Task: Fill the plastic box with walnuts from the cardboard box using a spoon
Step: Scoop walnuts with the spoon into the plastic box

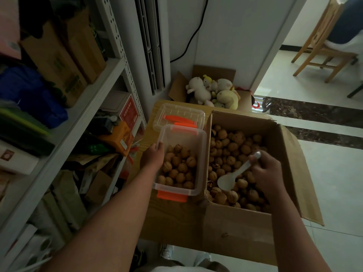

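The clear plastic box (182,138) with orange latches stood on a pale wooden tabletop (172,218), just beside the left wall of the open brown cardboard box (231,222) and seemingly touching it, probably so each scoop had only a short way to travel. It held tan round walnuts (179,169) heaped toward its near end, so the filling looked under way but unfinished. The left hand (154,157) gripped its left rim, fingers curled over the edge, apparently to steady it. The right hand (269,173) gripped the handle of a white short-handled spoon (238,171), whose empty bowl lay on the loose nuts (231,150) inside the cardboard box, angled as if to dig in. The clear lid (178,115) with orange clips lay just behind, out of the way. Farther back sat a carton of plush toys (212,91), with grey metal shelving (94,85) at the left.
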A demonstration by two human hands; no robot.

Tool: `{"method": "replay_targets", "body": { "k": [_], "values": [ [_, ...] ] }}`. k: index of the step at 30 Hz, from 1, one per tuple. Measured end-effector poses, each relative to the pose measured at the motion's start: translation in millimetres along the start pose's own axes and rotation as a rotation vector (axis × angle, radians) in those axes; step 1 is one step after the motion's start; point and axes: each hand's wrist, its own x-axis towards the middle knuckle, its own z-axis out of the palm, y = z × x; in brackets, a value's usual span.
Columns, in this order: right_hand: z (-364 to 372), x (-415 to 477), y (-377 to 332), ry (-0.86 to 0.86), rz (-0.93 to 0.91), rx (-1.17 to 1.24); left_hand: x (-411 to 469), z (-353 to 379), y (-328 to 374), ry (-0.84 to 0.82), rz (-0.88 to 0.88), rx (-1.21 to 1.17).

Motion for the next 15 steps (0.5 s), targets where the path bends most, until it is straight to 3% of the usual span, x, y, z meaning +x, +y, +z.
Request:
{"method": "replay_targets", "body": {
  "k": [7, 15],
  "values": [
    [14, -4, 8, -0.221, 0.21, -0.074, -1, -1, 0, -0.002, 0.016, 0.015],
    [-1, -4, 15, -0.031, 0.384, 0.156, -1, -1, 0, -0.007, 0.02, 0.035]
  ]
}}
